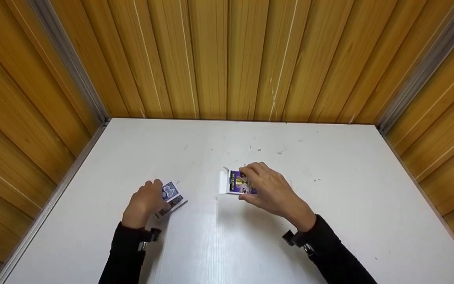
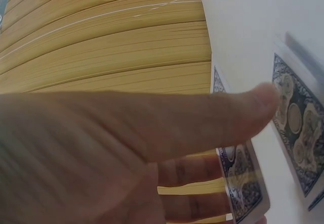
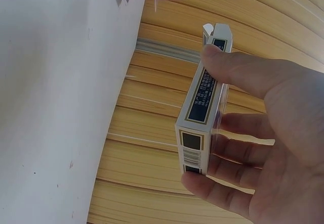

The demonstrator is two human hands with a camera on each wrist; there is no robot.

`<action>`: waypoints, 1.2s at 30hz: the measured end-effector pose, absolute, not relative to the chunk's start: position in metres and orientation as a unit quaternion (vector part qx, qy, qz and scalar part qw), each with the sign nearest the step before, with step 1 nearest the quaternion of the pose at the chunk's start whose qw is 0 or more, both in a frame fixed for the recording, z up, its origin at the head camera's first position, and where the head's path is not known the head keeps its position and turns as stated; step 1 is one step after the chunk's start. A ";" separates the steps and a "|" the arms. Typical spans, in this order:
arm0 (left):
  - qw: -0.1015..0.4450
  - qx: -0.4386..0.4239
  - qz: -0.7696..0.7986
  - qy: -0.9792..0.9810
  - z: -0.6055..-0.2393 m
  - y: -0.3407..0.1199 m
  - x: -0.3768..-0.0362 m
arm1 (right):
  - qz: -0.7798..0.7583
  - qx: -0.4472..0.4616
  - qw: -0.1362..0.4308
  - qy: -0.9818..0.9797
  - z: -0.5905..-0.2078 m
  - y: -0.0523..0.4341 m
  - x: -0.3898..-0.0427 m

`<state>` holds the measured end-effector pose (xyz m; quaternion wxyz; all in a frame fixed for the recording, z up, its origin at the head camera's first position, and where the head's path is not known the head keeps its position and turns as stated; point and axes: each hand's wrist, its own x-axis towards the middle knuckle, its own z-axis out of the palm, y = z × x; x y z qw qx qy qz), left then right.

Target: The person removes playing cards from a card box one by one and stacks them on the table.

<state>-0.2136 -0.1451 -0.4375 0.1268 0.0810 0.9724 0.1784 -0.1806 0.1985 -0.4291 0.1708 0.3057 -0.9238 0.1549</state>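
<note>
My left hand [image 1: 157,194] pinches a few blue-backed playing cards [image 1: 169,191] between thumb and fingers, just above the white table [image 1: 227,244]. In the left wrist view the thumb of that hand [image 2: 238,148] lies across the held cards [image 2: 244,183]. Another blue-backed card [image 2: 298,133] shows beside them against the table. My right hand [image 1: 247,185] grips a purple card box [image 1: 238,183] at the table's middle, its white flap [image 1: 224,183] open to the left. In the right wrist view the box [image 3: 201,102] is pinched edge-on between thumb and fingers of my right hand [image 3: 215,128].
More cards [image 1: 173,204] lie on the table under the left hand. Yellow wood-panel walls [image 1: 227,59] close in the table at the back and both sides. Both arms wear black sleeves with wrist straps.
</note>
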 end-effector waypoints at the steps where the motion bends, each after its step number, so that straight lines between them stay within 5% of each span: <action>1: 0.129 0.080 0.174 0.973 -0.439 -0.145 -0.214 | 0.154 0.305 0.171 -0.924 -0.429 0.198 -0.181; 36: 0.130 0.056 0.138 0.980 -0.461 -0.129 -0.211 | 0.155 0.315 0.174 -0.920 -0.431 0.195 -0.180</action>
